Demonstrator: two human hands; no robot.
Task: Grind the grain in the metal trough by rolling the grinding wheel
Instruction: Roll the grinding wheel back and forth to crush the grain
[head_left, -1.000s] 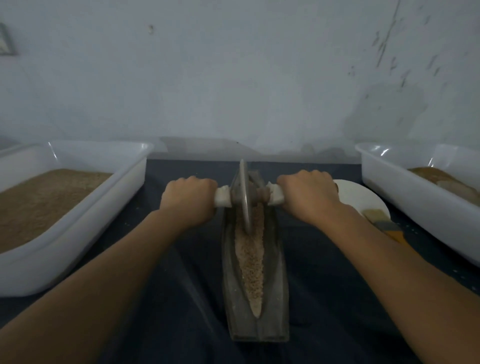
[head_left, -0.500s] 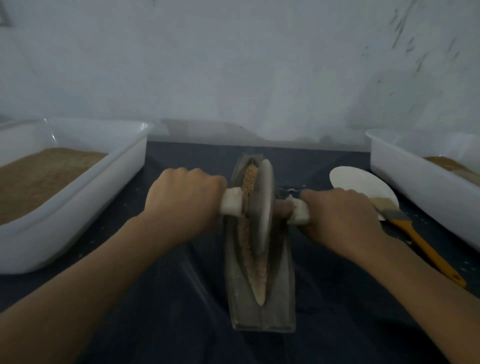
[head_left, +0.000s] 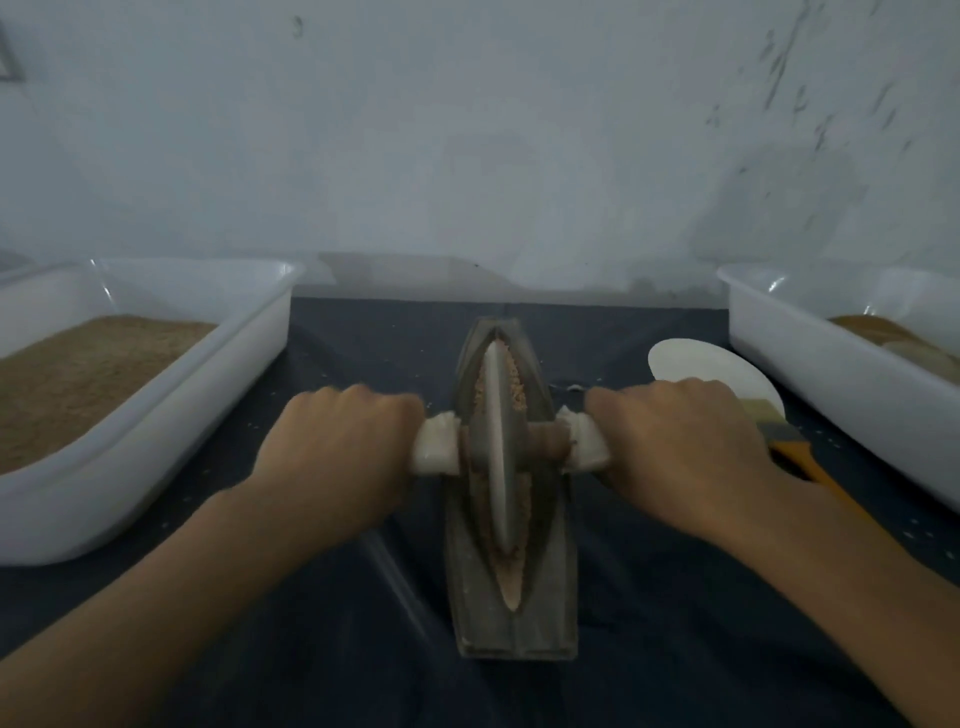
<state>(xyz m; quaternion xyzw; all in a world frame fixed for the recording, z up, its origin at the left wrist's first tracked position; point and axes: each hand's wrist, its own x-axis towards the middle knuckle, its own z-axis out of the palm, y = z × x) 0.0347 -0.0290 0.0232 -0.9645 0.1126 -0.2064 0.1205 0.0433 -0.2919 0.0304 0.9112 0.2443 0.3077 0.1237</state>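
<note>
Centrally, at the heart of the head view, a narrow boat-shaped metal trough (head_left: 511, 618) lay lengthwise on a dark cloth (head_left: 675, 623), its point toward twelve o'clock and its blunt end toward six. A grey grinding wheel (head_left: 496, 452) stood upright on edge in the groove, roughly at the trough's middle, with pale crushed grain (head_left: 517, 561) showing along the channel both ahead of and behind it. I had both hands on the wheel's axle, which ran from nine to three o'clock. My left hand (head_left: 337, 452) was wrapped around the white-bound handle at nine o'clock of the wheel, fingers curled tight together over it; my right hand (head_left: 680, 447) gripped the matching handle at three o'clock in the same closed fist. Far off at nine o'clock sat a white tub (head_left: 260, 332) of brown grain; at three o'clock was a second white tub (head_left: 810, 384), with a white plate (head_left: 696, 364) and a yellow-handled brush (head_left: 800, 457) just behind my right hand. I judged this to be mid-stroke of the grinding, well under way but unfinished, as the grain looked coarse. The next move called for even downward pressure from both hands, rolling the wheel along the groove without tipping it sideways.
</note>
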